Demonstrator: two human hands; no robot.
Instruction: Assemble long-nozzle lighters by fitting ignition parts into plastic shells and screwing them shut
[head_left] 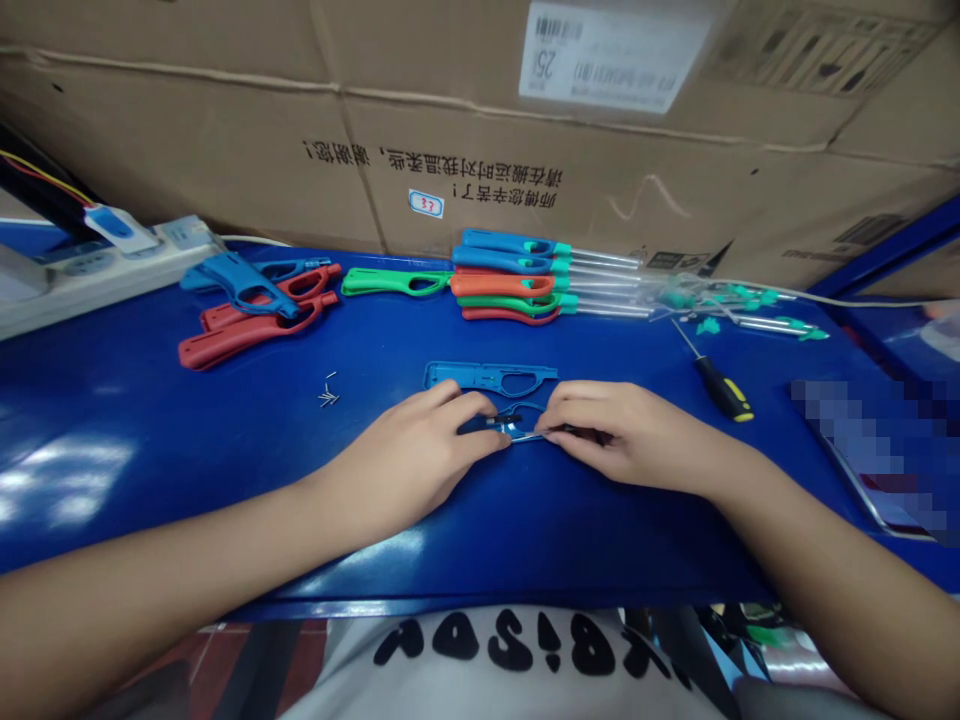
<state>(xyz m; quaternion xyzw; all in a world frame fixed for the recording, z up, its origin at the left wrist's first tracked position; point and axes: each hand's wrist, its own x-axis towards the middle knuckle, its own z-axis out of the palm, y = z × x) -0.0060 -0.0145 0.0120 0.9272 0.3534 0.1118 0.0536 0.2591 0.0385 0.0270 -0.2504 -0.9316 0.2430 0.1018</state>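
My left hand (431, 445) is closed on the left end of a blue lighter casing half (521, 410), its thumb and fingers covering much of the part. A small black piece (508, 419) and a thin silvery strip lie by the fingertips. At the casing's right end my right hand (619, 430) pinches with thumb and fingers; a thin dark piece shows beneath its fingers, its kind hidden. Just behind both hands rests another blue casing half (487, 378), inner side up, touched by neither hand or only barely by the left fingers.
Several small screws or pins (328, 394) lie left. Red handles (247, 333), blue handles (244, 280), a green handle (394, 281) and lighters with metal tubes (517, 285) line the back. A screwdriver (721, 388) and a tablet-like device (877, 470) lie right; a power strip (105, 265) left; cardboard (247, 120) behind.
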